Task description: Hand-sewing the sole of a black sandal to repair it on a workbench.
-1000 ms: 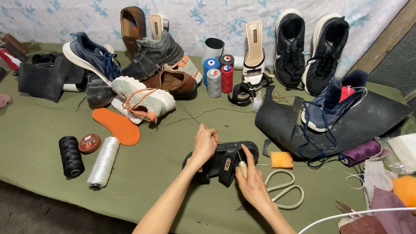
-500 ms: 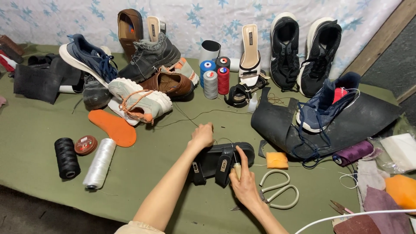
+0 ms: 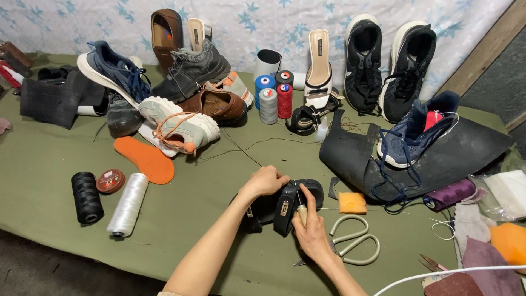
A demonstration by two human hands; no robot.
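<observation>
On green cloth (image 3: 49, 164), hands (image 3: 266, 181) (image 3: 312, 233) grip black sandal (image 3: 312, 189).

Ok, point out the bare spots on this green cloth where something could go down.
Bare cloth lies between the orange insole and the left hand, and left of the black thread spool. Crowded along the back shoes and right of the scissors.

I am looking down at a green cloth (image 3: 49, 164) that is covering the floor. A pale sheet with blue stars (image 3: 66, 22) is hanging along the back as a wall. A wooden post (image 3: 485, 46) is leaning at the right. Soft, even light is falling everywhere.
</observation>
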